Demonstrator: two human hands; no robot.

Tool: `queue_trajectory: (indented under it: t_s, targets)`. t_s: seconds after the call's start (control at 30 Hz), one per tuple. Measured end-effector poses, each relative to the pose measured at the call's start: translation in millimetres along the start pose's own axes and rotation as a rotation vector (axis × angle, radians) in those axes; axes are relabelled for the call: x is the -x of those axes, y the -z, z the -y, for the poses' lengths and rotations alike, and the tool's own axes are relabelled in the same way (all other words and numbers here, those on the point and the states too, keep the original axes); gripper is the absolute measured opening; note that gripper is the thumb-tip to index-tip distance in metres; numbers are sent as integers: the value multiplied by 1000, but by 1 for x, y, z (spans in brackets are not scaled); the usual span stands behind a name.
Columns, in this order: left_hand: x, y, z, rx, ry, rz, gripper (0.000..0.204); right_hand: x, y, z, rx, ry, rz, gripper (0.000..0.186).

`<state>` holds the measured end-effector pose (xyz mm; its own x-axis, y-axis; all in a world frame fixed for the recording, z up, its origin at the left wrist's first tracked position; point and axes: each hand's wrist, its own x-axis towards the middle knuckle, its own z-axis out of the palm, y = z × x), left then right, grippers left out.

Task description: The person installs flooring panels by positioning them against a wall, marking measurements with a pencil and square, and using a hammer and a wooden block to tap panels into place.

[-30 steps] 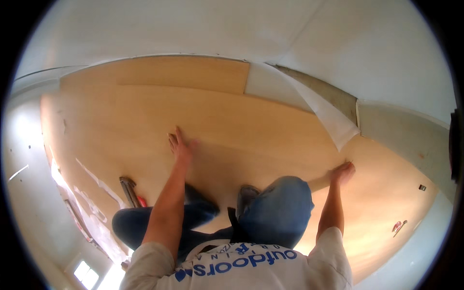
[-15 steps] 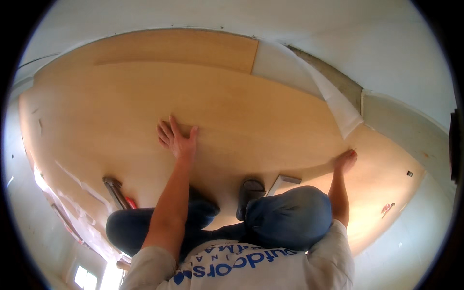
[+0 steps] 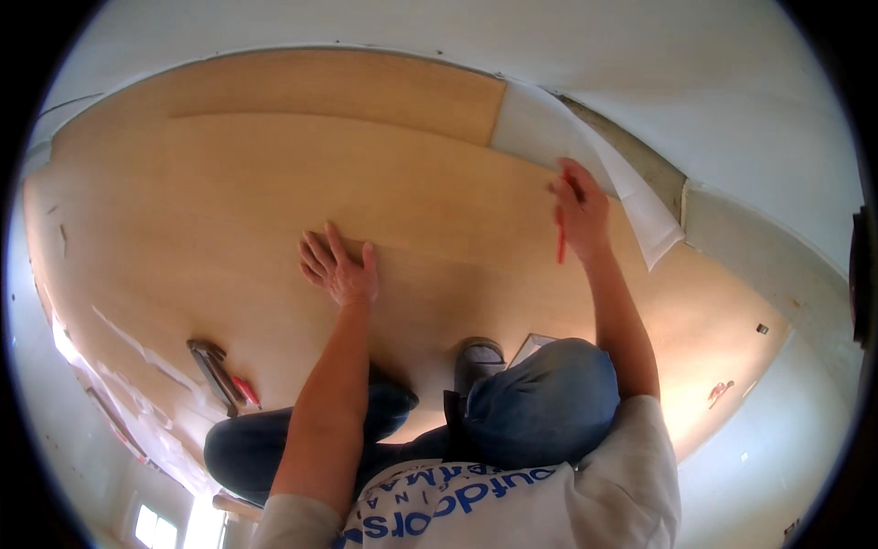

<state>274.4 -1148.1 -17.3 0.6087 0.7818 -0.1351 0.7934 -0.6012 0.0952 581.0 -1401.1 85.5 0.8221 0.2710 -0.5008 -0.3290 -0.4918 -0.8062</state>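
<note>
My left hand (image 3: 338, 270) rests with fingers spread on a wide light-wood board (image 3: 210, 220) on the floor. My right hand (image 3: 581, 206) grips a thin red pencil (image 3: 560, 240) near the board's far edge, beside a white sheet of underlay (image 3: 654, 238) with a folded corner. A second, narrower wood panel (image 3: 338, 82) lies beyond the board's far edge.
A dark tool (image 3: 210, 371) and a red item (image 3: 245, 392) lie by my left knee. A small light piece (image 3: 532, 343) sits by my right knee (image 3: 540, 393). Torn paper (image 3: 137, 384) lies at left, a small red tool (image 3: 718, 393) at right. White walls (image 3: 677, 64) border the boards.
My right hand has moved up and left from the right part of the board to its far edge, now visibly holding a red pencil. My left hand stays spread on the board.
</note>
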Motion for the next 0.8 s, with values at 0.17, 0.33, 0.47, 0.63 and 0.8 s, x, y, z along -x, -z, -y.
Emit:
queue_trajectory:
  t_s: [0.17,0.33,0.47,0.63,0.8]
  targets:
    - [-1,-1,0,13,36,3,88,-45,-64,2,-608,-17,157,28]
    - [-1,1,0,9,42,-8,86,-62,-71,-14,-312,124,177,15]
    - [-2,-6,0,17,19,-58,86,-61,-88,-15,-69,102,38,13]
    - [-1,-7,6,6,13,-81,86,-56,-92,-14,121,261,-44,14]
    - [-3,-6,6,19,10,-76,85,-59,-90,-12,259,316,-46,11]
